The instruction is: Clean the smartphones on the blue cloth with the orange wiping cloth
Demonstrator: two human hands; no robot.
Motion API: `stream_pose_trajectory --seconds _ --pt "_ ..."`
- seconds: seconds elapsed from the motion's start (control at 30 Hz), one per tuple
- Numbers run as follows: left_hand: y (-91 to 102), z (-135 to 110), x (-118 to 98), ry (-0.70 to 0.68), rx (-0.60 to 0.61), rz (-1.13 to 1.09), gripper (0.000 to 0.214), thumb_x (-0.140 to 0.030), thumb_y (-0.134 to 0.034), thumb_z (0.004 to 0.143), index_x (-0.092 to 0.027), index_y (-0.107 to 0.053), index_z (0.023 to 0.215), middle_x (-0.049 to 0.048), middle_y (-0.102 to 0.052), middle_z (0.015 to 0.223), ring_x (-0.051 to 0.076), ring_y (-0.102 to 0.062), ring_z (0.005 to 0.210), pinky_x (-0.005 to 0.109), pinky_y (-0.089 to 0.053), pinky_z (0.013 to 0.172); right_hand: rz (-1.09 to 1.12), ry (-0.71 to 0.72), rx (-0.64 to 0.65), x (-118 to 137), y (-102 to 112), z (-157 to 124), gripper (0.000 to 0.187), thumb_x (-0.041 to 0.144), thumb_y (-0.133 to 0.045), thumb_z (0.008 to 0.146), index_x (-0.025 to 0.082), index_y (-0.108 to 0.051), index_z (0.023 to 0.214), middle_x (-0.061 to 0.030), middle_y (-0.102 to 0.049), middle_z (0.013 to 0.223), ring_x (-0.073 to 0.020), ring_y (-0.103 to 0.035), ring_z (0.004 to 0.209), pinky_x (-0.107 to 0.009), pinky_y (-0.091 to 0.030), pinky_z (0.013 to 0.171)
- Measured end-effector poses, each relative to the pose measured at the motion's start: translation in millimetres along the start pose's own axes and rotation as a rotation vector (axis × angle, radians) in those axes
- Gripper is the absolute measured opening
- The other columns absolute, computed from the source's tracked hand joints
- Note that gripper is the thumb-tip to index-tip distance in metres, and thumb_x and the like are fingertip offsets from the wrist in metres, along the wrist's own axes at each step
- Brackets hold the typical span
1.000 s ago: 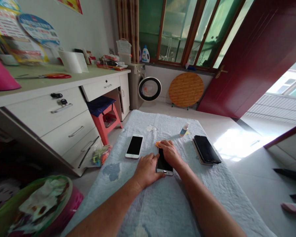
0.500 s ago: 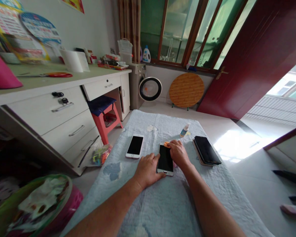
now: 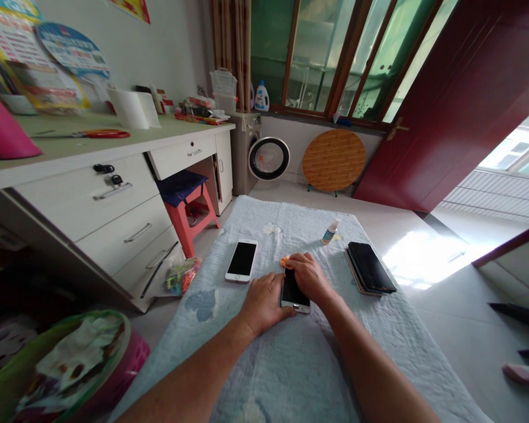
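Note:
A white-framed smartphone (image 3: 294, 298) with a dark screen lies face up on the cloth-covered table. My left hand (image 3: 263, 301) grips it along its left side, thumb at the lower edge. Pinched in my right hand (image 3: 307, 275) is a small orange cloth (image 3: 284, 261), pressed at the phone's top left corner; the hand covers the upper part of the screen. To the left lies a second white smartphone (image 3: 241, 259). A small spray bottle (image 3: 330, 232) stands beyond my right hand. On the right, a black phone (image 3: 370, 267) rests on another flat device or case.
The light blue quilted cover (image 3: 291, 364) spreads over the table. At left are a white desk (image 3: 127, 205), a red stool (image 3: 187, 226) and a pink bin (image 3: 134, 346) with waste. A washing machine (image 3: 244, 153) has its round door open. A round wooden tabletop (image 3: 334, 160) leans at the back wall.
My right hand has slid left across the phone's top, taking the orange cloth from the upper middle to the left corner. My left hand and the phone have stayed in place.

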State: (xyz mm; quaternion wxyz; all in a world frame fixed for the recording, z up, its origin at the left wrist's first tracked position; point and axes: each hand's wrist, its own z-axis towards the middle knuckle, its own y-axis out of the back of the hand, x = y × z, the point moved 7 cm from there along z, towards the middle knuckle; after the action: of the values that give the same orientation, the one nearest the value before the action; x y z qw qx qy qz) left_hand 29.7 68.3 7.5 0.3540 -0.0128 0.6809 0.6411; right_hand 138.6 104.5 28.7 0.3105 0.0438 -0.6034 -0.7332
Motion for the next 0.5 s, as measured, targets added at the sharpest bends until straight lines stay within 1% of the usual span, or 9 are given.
stream_pose_trajectory --seconds 0.13,0.23,0.37,0.5 --pt "2.6 -0.3 1.0 0.020 -0.044 -0.099 0.097 -0.050 -0.083 0.059 -0.024 -0.031 0.137 0.0096 -0.059 0.126 0.031 -0.058 0.114 0.042 -0.044 0.094 0.050 0.015 0.040 7.7 1.3 -3.2 0.041 0.000 -0.040 0.080 0.020 -0.071 0.098 -0.0043 -0.069 0.103 -0.0155 -0.057 0.092 -0.029 -0.037 0.090" --pt "2.7 -0.5 2.5 0.060 -0.031 -0.112 0.108 -0.050 -0.084 0.057 -0.025 -0.022 0.142 0.0116 -0.057 0.130 0.032 -0.057 0.117 0.043 -0.043 0.096 0.090 0.018 0.075 13.1 2.3 -5.9 0.039 0.000 -0.042 0.079 0.020 -0.072 0.094 -0.0043 -0.068 0.097 -0.0162 -0.057 0.092 -0.029 -0.038 0.089" --pt "1.6 -0.6 4.2 0.096 -0.009 -0.098 0.114 -0.049 -0.085 0.055 -0.023 -0.018 0.144 0.0148 -0.052 0.136 0.033 -0.054 0.122 0.045 -0.041 0.100 0.140 0.053 0.156 21.6 3.2 -10.6 0.037 0.000 -0.045 0.076 0.020 -0.074 0.087 -0.0042 -0.068 0.096 -0.0167 -0.057 0.094 -0.028 -0.040 0.088" --pt "-0.3 -0.7 4.6 0.084 -0.013 -0.069 0.107 -0.047 -0.083 0.058 -0.022 -0.022 0.143 0.0144 -0.052 0.136 0.032 -0.052 0.124 0.044 -0.040 0.101 0.203 0.096 0.252 31.3 5.6 -15.5 0.036 -0.001 -0.045 0.075 0.020 -0.073 0.083 -0.0028 -0.066 0.093 -0.0145 -0.058 0.089 -0.025 -0.041 0.082"
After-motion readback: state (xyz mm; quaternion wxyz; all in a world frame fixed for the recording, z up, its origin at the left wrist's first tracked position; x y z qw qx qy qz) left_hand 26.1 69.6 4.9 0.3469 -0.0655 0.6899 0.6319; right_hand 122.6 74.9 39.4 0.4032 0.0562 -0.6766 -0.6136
